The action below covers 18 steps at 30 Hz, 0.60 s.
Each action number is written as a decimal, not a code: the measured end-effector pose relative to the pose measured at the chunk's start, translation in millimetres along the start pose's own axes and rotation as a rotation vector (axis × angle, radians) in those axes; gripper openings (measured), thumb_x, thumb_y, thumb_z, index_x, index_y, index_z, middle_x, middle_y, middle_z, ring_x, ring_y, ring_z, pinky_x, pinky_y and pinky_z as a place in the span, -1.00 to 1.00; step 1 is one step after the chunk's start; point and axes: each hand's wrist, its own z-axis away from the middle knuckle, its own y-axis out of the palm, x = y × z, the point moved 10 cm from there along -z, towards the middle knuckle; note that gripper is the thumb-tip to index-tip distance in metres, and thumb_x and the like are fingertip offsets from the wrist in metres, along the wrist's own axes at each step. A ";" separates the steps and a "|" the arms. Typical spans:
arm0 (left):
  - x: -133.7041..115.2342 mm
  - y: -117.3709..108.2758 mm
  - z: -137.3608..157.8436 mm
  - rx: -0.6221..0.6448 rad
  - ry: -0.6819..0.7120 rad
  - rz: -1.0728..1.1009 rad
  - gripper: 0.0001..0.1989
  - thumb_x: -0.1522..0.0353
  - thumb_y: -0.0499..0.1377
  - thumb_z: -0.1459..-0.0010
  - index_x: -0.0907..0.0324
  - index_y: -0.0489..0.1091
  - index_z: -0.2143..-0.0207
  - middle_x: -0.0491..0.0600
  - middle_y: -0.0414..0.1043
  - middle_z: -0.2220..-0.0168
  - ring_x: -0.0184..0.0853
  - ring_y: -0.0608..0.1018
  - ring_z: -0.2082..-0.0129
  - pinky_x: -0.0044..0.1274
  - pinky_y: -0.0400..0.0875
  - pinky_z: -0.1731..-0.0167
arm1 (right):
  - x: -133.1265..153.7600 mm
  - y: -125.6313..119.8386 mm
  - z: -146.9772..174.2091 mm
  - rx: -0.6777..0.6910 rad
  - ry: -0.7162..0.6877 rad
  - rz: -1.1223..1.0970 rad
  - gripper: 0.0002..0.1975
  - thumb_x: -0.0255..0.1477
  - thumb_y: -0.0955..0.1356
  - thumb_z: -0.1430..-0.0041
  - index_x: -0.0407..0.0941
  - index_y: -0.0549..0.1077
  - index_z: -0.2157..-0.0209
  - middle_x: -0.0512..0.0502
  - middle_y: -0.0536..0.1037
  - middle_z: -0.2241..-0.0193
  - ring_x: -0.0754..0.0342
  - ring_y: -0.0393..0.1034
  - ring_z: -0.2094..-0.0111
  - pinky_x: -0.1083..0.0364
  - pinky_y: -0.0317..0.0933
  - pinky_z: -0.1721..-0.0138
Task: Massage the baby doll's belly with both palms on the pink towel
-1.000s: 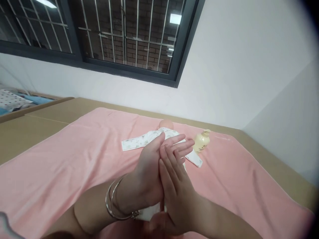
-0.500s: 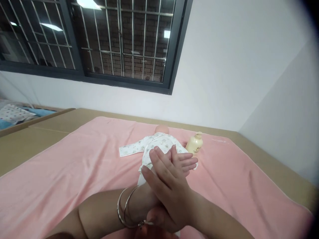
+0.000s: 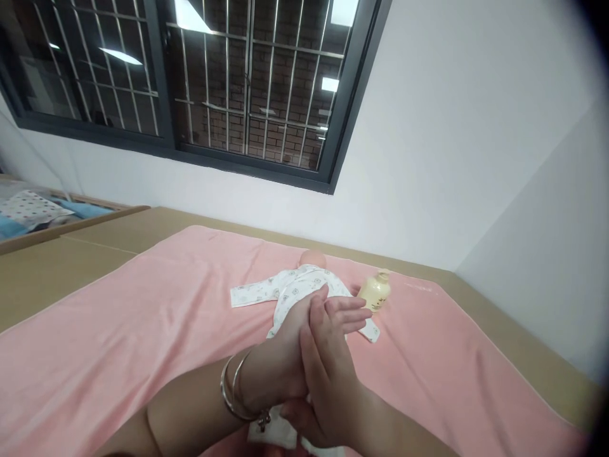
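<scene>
My left hand (image 3: 295, 343), with thin metal bangles (image 3: 233, 387) at its wrist, stretches its fingers to the right. My right hand (image 3: 333, 381) lies flat against the left palm, its fingers straight and close together. No object shows between the two palms. Beyond them a baby doll (image 3: 313, 259) in a white patterned top (image 3: 302, 285) lies on its back, its lower body partly hidden by my hands and forearms. A pale yellow pump bottle (image 3: 375, 293) stands at the doll's right-hand side in view, just past my fingertips.
A pink blanket (image 3: 157, 317) covers most of the tan table (image 3: 95, 254). White wall (image 3: 409, 158) and a dark-framed barred window (image 3: 257, 95) rise behind it. At far left, cloth with coloured dots (image 3: 33, 208) lies behind a wooden edge.
My right hand has slid down and toward me along the left palm, and its spread fingers have drawn together. The view has tilted up slightly.
</scene>
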 end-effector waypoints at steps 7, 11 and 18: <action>-44.7 -12.4 5.6 -0.192 0.108 0.138 -0.48 0.14 -0.13 -0.34 0.35 0.47 0.15 0.24 0.48 -0.02 -0.11 0.44 -0.15 -0.29 0.03 -0.31 | -2.7 16.7 7.4 0.030 0.084 -0.087 -0.18 -0.17 0.14 -0.32 -0.38 -0.30 -0.36 -0.40 -0.34 -0.38 -0.35 -0.35 -0.37 -0.34 -0.07 -0.25; -53.0 -4.0 15.9 -0.174 0.243 0.124 -0.49 0.14 -0.11 -0.33 0.32 0.49 0.18 0.21 0.52 0.04 -0.09 0.47 -0.11 -0.24 0.09 -0.28 | 2.4 12.9 12.8 0.022 0.057 -0.125 -0.09 -0.07 0.23 -0.23 -0.35 -0.19 -0.36 -0.37 -0.25 -0.38 -0.33 -0.28 -0.37 -0.29 -0.08 -0.28; -71.7 -5.3 44.6 -0.292 0.652 -0.226 -0.59 0.22 -0.07 -0.32 0.20 0.49 0.07 0.07 0.42 -0.11 -0.11 0.30 -0.25 -0.24 0.05 -0.31 | -17.2 21.0 17.2 0.116 0.138 -0.314 0.08 -0.03 0.34 -0.12 -0.02 -0.44 -0.38 -0.14 -0.06 -0.37 -0.24 -0.27 -0.37 -0.25 -0.01 -0.29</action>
